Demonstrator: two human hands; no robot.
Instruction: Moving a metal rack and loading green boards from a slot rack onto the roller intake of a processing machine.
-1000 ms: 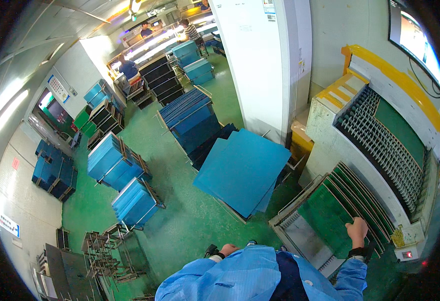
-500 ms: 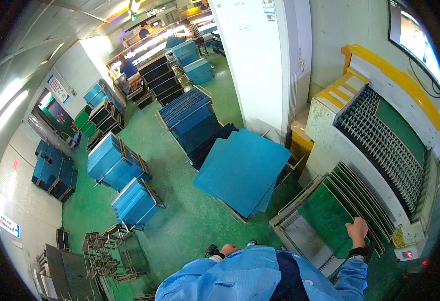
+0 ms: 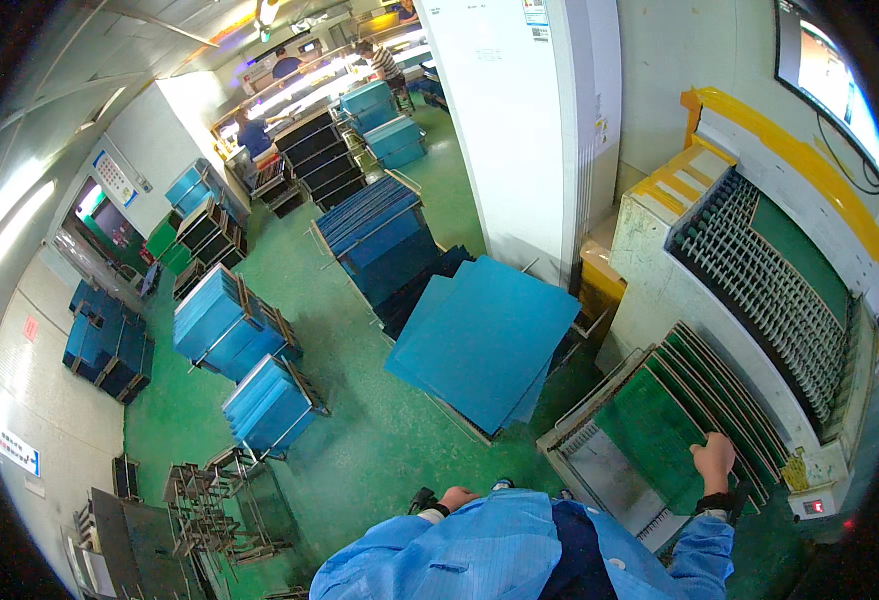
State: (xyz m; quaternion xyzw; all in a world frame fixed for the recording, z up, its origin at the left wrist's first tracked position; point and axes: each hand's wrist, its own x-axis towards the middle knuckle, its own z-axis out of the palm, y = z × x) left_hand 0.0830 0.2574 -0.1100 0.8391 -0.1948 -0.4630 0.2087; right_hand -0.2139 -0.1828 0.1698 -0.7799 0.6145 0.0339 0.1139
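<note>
Your right hand [image 3: 712,459] lies loosely curled on the green boards [image 3: 659,440] in the rack; whether your left hand [image 3: 456,497], hanging by your side, grips anything cannot be told

Factory floor: green painted floor [image 3: 379,450], wheeled racks of blue panels [image 3: 229,320], a roller conveyor machine [image 3: 759,280], green boards [image 3: 659,430] stood in a slotted rack.

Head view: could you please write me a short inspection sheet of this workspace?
Surface: green floor, bare patches between the racks.
Job's things: green boards upright in a slotted rack; right hand on their top edges.
Clutter: blue panels on a cart; blue-panel racks; empty metal racks.
Grips: left hand by the torso, empty.
Cables: black cable under a wall screen.
Surroundings: roller conveyor; white pillar.
</note>
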